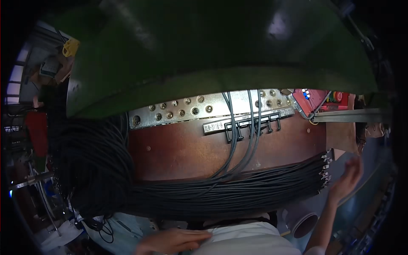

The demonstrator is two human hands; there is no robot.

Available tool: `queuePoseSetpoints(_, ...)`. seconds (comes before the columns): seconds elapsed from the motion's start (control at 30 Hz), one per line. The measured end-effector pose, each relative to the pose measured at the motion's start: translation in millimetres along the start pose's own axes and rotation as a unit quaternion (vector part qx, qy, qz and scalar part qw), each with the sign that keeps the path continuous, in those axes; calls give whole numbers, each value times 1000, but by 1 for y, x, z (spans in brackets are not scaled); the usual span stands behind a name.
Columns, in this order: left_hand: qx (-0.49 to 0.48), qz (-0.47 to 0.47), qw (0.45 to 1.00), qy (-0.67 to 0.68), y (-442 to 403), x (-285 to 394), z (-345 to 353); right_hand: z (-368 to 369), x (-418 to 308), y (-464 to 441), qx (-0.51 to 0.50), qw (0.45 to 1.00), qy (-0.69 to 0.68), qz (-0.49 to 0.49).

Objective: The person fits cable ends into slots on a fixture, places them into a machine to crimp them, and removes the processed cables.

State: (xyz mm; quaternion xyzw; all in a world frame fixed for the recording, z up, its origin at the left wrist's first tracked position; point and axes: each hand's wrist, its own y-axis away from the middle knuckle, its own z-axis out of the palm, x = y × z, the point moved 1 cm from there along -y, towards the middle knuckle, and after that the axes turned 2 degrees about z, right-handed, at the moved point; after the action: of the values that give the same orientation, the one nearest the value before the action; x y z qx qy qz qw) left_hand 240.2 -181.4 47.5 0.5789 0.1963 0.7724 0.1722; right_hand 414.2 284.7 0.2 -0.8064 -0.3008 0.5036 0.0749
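Observation:
My left hand (176, 240) lies low against the white shirt, its fingers stretched out and nothing visible in it. My right hand (348, 178) is raised off the right end of the cables. It is slightly blurred, its fingers look extended, and I see nothing held. Nearest to both is a long bundle of black cables (238, 191) across the front of the bench, with metal-tipped ends (325, 172) at the right. A few grey-black cables (232, 140) run up from it, past a marked metal bar with black clips (214, 127), under the green machine cover.
A dark green machine cover (212, 46) overhangs the brown work surface (178, 148). Behind the bar is a metal plate with round holes (182, 111). More black cable (93, 157) is heaped at left. A red tray (308, 100), red button (338, 97) and grey bin (304, 223) are at right.

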Motion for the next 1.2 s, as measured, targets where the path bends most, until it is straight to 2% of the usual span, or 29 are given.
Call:
queuePoseSetpoints(0.03, 116, -83, 988, -52, -11, -17, 12, -16, 29, 20, 8, 990, 91, 106)
queuePoseSetpoints(0.07, 229, -164, 954, -101, -17, -37, 21, -27, 56, 58, -102, 990, 87, 49)
queuePoseSetpoints(0.1, 395, -233, 855, -242, -20, -89, 27, -23, 57, 92, -206, 970, 25, 123)
queuePoseSetpoints(0.13, 445, -148, 842, -265, -17, -143, 22, -19, 79, 126, -236, 952, -41, 193)
queuePoseSetpoints(0.17, 451, -171, 820, -309, -12, -201, 31, -16, 102, 160, -255, 924, -100, 266)
queuePoseSetpoints(0.23, 428, -206, 799, -370, -19, -195, 21, -12, 139, 196, -318, 935, 87, 130)
queuePoseSetpoints(0.3, 418, -214, 780, -413, -20, -196, 21, -9, 157, 204, -371, 889, 267, -21)
queuePoseSetpoints(0.37, 425, -200, 771, -431, -20, -200, 23, 5, 95, 173, -364, 907, 210, 31)
queuePoseSetpoints(0.4, 456, -171, 778, -396, -22, -201, 23, 12, 71, 159, -354, 916, 182, 57)
queuePoseSetpoints(0.43, 533, -88, 804, -249, -25, -202, 20, 15, 79, 162, -350, 905, 243, -14)
queuePoseSetpoints(0.47, 570, -23, 806, -158, -28, -203, 17, 15, 78, 161, -351, 903, 247, -30)
queuePoseSetpoints(0.5, 472, -110, 770, -414, -21, -201, 19, 14, 76, 159, -352, 900, 252, -45)
queuePoseSetpoints(0.53, 337, -187, 668, -637, -21, -178, 14, 14, 74, 157, -353, 897, 257, -60)
queuePoseSetpoints(0.57, 289, -318, 763, -483, -27, -167, 3, 19, 63, 154, -321, 912, 248, -65)
queuePoseSetpoints(0.7, 356, -184, 715, -573, -23, -170, 7, 18, 57, 148, -356, 896, 253, -81)
queuePoseSetpoints(0.8, 361, -195, 754, -513, -25, -152, 5, 21, 43, 142, -325, 912, 245, -53)
queuePoseSetpoints(0.9, 380, -190, 822, -380, -28, -109, 5, 8, -8, 112, -457, 774, 437, -16)
queuePoseSetpoints(0.97, 357, -178, 839, -371, -27, -35, 21, -4, -72, 76, -598, 716, 361, 4)
queuePoseSetpoints(1.0, 60, -326, 907, -262, -27, -5, 13, -2, -106, 53, -735, 629, 251, -2)
queuePoseSetpoints(1.03, 58, -125, 970, -199, -21, -8, 19, 7, -130, 35, -845, 518, 131, -8)
queuePoseSetpoints(1.07, 43, 69, 981, -176, -28, 1, 24, 25, -142, 24, -796, 602, 6, -68)
queuePoseSetpoints(1.1, 24, 114, 977, -180, -43, 27, 28, 43, -154, 15, -723, 669, -119, -126)
queuePoseSetpoints(1.13, 56, 199, 955, -213, -60, 47, 34, 67, -167, 5, -623, 760, -17, -188)
queuePoseSetpoints(1.17, 116, 273, 896, -329, -86, 63, 38, 106, -168, -3, -410, 840, 26, -353)
queuePoseSetpoints(1.2, 158, 337, 845, -385, -114, 82, 39, 132, -173, -8, -403, 820, 173, -369)
